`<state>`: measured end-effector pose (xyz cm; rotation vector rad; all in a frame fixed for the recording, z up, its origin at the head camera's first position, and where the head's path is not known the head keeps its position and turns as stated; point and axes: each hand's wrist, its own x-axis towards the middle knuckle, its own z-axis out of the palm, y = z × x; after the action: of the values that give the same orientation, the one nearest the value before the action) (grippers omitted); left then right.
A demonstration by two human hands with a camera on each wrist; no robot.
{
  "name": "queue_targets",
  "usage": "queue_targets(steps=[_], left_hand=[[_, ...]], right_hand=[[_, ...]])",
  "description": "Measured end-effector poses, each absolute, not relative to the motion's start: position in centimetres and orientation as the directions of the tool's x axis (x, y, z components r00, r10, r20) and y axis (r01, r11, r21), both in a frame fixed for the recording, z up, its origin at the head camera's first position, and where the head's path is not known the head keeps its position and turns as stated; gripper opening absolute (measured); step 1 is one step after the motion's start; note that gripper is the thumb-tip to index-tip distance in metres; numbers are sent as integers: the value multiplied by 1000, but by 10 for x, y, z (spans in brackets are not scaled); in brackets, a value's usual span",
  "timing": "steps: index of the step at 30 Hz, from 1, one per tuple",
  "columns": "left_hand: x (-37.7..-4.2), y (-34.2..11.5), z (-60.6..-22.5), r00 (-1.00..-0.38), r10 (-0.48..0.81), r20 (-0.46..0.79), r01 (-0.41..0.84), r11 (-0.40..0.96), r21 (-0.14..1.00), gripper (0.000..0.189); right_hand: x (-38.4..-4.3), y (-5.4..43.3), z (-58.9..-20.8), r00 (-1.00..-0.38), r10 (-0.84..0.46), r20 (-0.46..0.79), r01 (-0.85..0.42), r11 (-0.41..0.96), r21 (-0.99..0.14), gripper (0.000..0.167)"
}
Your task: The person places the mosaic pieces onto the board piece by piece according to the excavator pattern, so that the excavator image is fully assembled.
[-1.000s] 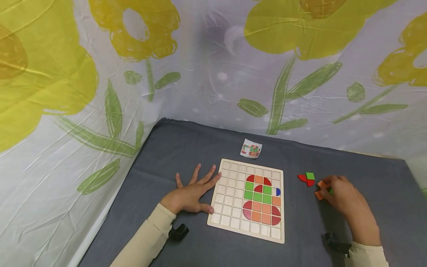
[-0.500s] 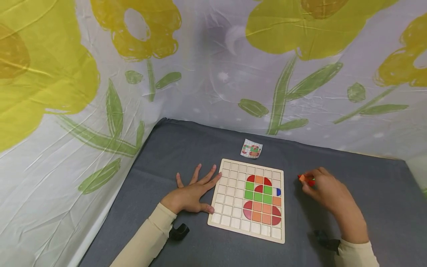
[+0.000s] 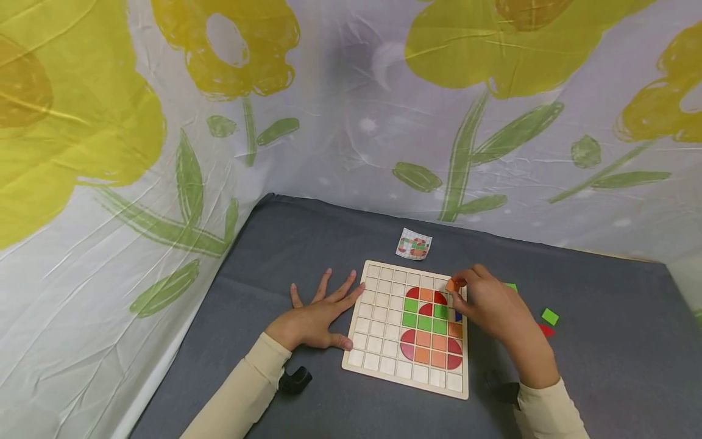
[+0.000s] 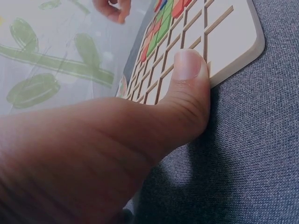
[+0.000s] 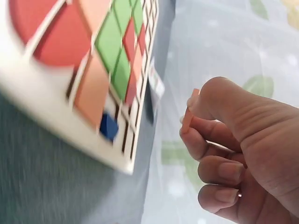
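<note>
A light wooden grid board [image 3: 373,346] lies on the dark cloth. My left hand [image 3: 309,323] is spread flat at its left side, fingertips and thumb at the edge; the left wrist view has the thumb [image 4: 187,88] resting on the rim. My right hand [image 3: 499,308] is over the board's upper right corner. Between thumb and forefinger it pinches a thin orange square tile [image 5: 189,114], held above the board. Red, green and orange tiles fill cells on the board's right half. A small blue tile [image 5: 109,127] sits in a cell near the right edge.
Behind the board lies a small printed pattern card [image 3: 414,244]. To the right on the cloth [image 3: 614,341] are a loose green square tile [image 3: 550,316] and a red tile [image 3: 546,330]. Another green tile [image 3: 512,286] is partly hidden behind the right hand. A flower-printed curtain [image 3: 340,146] surrounds the table.
My right hand has picked up an orange tile from the loose pieces at the right and carried it left to over the board's upper right corner. The left hand stays put.
</note>
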<state>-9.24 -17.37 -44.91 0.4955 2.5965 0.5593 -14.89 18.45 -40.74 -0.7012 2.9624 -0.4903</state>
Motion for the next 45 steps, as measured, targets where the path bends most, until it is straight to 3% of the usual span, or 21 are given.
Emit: queue_targets(steps=[10, 18, 22, 45], left_hand=[[-93, -175, -453, -839, 441, -318, 248, 831, 499, 119], [-92, -175, -449, -839, 428, -335, 243, 846, 474, 116], [-92, -175, -450, -840, 427, -334, 240, 846, 476, 116], [-92, -174, -449, -845, 417, -334, 238, 853, 464, 116]], right_hand=[[-145, 149, -414, -840, -535, 90, -535, 788, -305, 23], [-141, 124, -418, -827, -560, 47, -549, 788, -279, 32], [-139, 113, -422, -807, -587, 66, -583, 773, -251, 28], [-136, 88, -432, -811, -585, -19, -574, 801, -170, 20]])
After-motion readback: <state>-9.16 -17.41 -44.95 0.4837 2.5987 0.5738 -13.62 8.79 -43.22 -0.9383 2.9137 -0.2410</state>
